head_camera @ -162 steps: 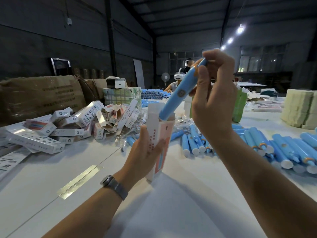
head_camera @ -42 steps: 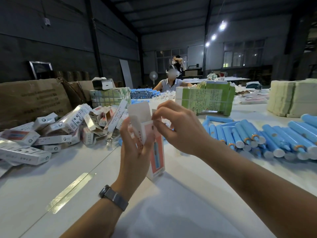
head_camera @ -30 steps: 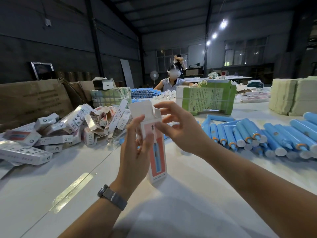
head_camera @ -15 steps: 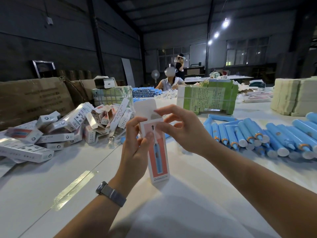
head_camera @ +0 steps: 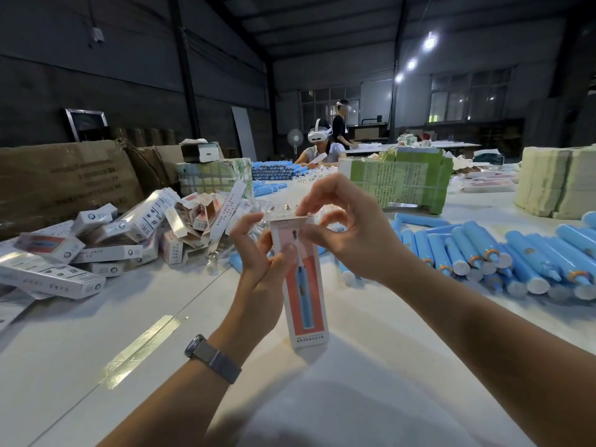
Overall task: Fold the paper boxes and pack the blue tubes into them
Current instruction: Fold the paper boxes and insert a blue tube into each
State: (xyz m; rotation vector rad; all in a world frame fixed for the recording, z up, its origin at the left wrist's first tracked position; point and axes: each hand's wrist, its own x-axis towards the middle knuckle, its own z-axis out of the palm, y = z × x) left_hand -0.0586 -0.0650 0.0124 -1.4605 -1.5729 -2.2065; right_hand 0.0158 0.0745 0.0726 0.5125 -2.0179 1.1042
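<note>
Item, left: heap of packed boxes (head_camera: 106, 240) on tabletop (head_camera: 96, 350). Centre: my left hand (head_camera: 261, 269) grips the upright paper box (head_camera: 304, 285); my right hand (head_camera: 348, 233) pinches its top flap. Right: loose blue tubes (head_camera: 503, 259) lying on tabletop.

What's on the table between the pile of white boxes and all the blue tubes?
In the head view, the hands, left and right, hold an upright paper box between the pile of white boxes and blue tubes.

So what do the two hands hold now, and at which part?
Left hand grips the upright white-and-pink paper box at its upper side; right hand pinches its top flap.
</note>
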